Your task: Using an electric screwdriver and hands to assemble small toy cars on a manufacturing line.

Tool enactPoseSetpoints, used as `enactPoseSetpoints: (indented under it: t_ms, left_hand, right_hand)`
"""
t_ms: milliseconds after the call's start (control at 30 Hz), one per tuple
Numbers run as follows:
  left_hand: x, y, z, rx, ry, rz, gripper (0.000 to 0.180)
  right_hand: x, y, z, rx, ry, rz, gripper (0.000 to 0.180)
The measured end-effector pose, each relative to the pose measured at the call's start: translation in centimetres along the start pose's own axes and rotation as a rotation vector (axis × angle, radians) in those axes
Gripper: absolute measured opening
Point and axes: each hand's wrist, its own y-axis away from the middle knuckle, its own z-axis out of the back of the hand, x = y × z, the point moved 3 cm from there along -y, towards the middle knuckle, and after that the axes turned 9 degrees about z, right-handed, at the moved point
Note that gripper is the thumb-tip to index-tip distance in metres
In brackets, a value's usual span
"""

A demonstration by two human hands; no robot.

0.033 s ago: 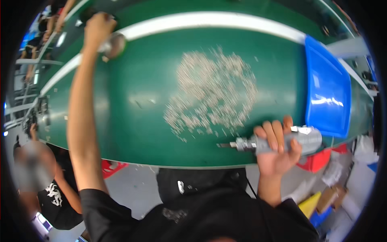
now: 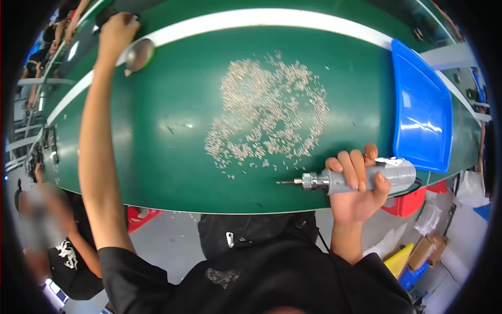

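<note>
My right hand (image 2: pixel 361 175) is wrapped round a grey electric screwdriver (image 2: pixel 342 181) with a metal collar. Its thin bit (image 2: pixel 286 182) points left over the near part of the green tabletop (image 2: pixel 172 157). At the far left, my left arm is stretched out past the white strip. The fingers of my left hand (image 2: pixel 119 29) curl by a dark object (image 2: pixel 106 20), which they partly hide; what they hold cannot be made out. Beside that wrist lies a round metal dish (image 2: pixel 139 55) with a green edge. Many small silvery pieces (image 2: pixel 251 89) are scattered mid-table.
A blue plastic tray (image 2: pixel 424 115) stands at the right side of the table. A white strip (image 2: pixel 261 17) runs along the far side. Below the table are red bins (image 2: pixel 408 203) and a cardboard box (image 2: pixel 421 254). Another person (image 2: pixel 68 251) sits at the lower left.
The whole view has shifted slightly, and the blur is gone. Both hands keep nearly the same places relative to the table, with the screwdriver still in my right hand.
</note>
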Motion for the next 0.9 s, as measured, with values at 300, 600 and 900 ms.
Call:
enactPoseSetpoints:
  t_ms: [300,600,900]
  left_hand:
    - [-7.9,22.6,9.7,0.005,0.361,-0.188,0.050]
    - [-9.4,32.0,9.8,0.188,0.536,-0.112,0.048]
    - [-9.7,30.2,10.6,0.184,0.466,-0.117,0.040]
  right_hand:
    - [-0.6,-0.1,1.4,0.057,-0.031,0.026,0.021]
    - [-2.8,0.6,-2.6,0.155,0.017,-0.012,0.025]
    - [-9.7,1.8,-5.4,0.260,0.141,-0.257,0.021]
